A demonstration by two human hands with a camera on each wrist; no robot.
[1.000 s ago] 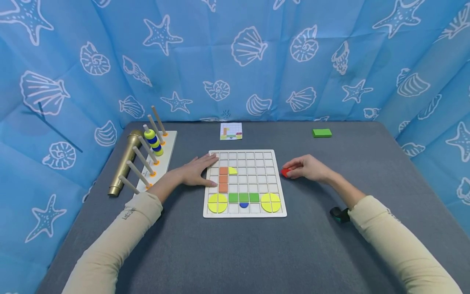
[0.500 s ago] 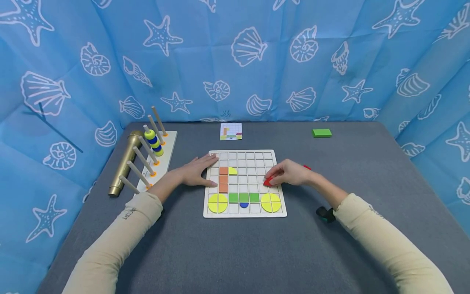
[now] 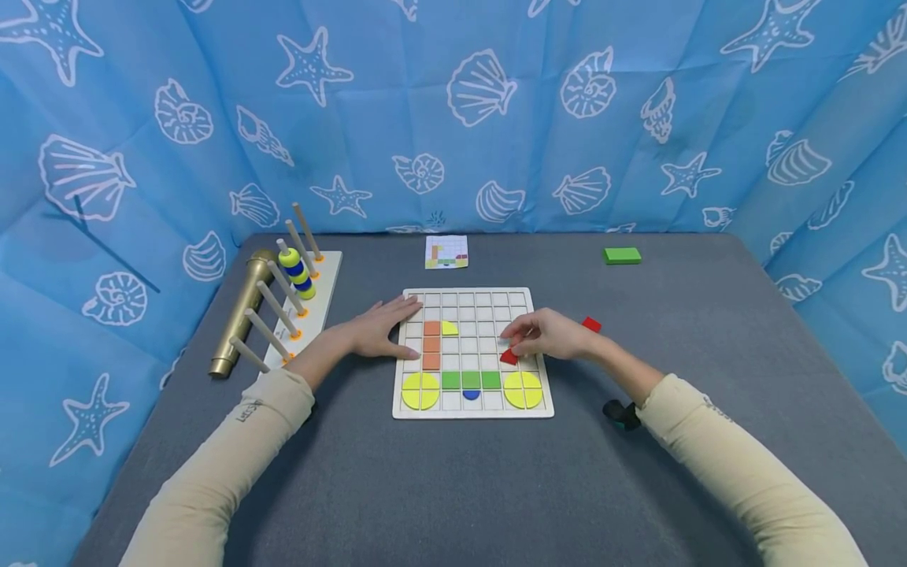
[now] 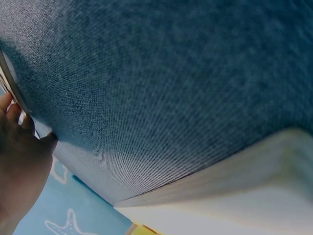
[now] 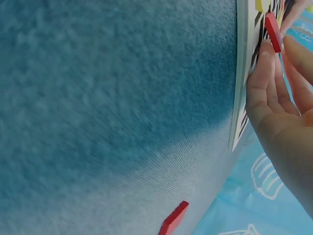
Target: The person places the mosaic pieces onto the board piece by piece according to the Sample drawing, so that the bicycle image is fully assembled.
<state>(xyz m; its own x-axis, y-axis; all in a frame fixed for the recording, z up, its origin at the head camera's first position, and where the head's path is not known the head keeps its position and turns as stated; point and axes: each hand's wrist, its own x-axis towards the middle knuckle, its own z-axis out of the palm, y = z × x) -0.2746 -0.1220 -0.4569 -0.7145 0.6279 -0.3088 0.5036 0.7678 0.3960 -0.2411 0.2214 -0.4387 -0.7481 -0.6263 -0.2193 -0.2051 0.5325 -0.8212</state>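
A white gridded puzzle board point(image 3: 459, 414) lies on the table. My left hand point(image 3: 375, 329) rests with fingers spread over its left edge. Over the board's right part, my right hand point(image 3: 556, 335) pinches a small red tile point(image 3: 508, 357) by its edge; in the right wrist view the red tile point(image 5: 274, 32) is tilted at the fingertips. The board bears orange squares point(image 3: 431, 344) in a column, a yellow quarter circle point(image 3: 449, 328), green squares point(image 3: 471, 379) in a row, a blue half circle point(image 3: 471, 394) and two yellow circles point(image 3: 420, 390) made of quarters.
Another red tile point(image 3: 591, 324) lies right of the board, behind the right wrist. A pattern card point(image 3: 446, 252) and a green block point(image 3: 622, 256) lie at the back. A peg stand point(image 3: 322, 291) with rings and a gold tube point(image 3: 244, 315) stand at left.
My right hand has moved left from beside the board to over it, carrying a red tile. Another red tile now shows on the table behind. The left hand stays in place.
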